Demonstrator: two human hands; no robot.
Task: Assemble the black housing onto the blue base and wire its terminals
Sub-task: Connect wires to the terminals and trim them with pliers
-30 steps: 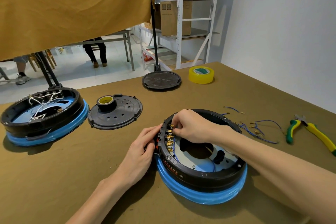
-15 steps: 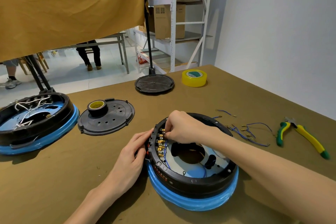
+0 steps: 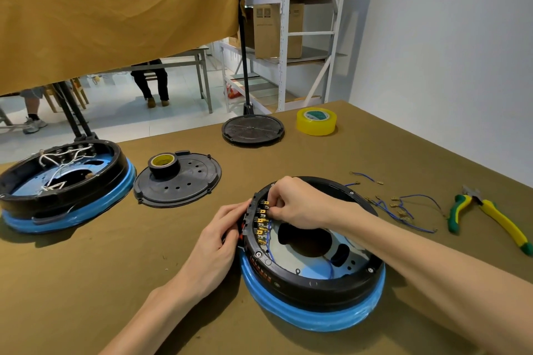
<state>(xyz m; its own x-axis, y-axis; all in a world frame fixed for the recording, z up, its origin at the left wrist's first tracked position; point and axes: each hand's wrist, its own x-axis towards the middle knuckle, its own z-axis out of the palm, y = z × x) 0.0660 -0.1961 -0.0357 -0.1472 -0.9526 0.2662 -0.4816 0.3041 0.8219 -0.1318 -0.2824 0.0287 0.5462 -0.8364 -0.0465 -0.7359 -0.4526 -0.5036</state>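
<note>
The black housing (image 3: 314, 279) sat on the blue base (image 3: 311, 314) near the front of the olive worktop (image 3: 375, 153). The right hand (image 3: 297, 204) reached over the housing's far rim, fingers curled and pinching at the row of brass terminals (image 3: 261, 225) on the inner left wall; what lay between the fingertips was hidden. The left hand (image 3: 219, 242) gripped the housing's outer left wall, fingers curled against it beside the terminals. The right forearm crossed above the housing's right side and covered part of the rim there. Thin blue wires (image 3: 269, 239) ran down from the terminals inside the ring.

To the right, loose blue leads (image 3: 403, 210) with crimped ends lay scattered on the worktop, and beyond them green-and-yellow pliers (image 3: 490, 216). Left of the housing lay a flat black lid (image 3: 184, 184) with a roll of black tape (image 3: 163, 164) standing on it. Farther left sat a second unit (image 3: 63, 181), black ring on blue base, with white wires inside. At the back stood a round black stand foot (image 3: 253, 130) with its pole, and just beside it a yellow tape roll (image 3: 316, 121). A mustard cloth (image 3: 115, 8) hung over the worktop's far edge, and metal shelving (image 3: 285, 37) with cartons stood behind.
</note>
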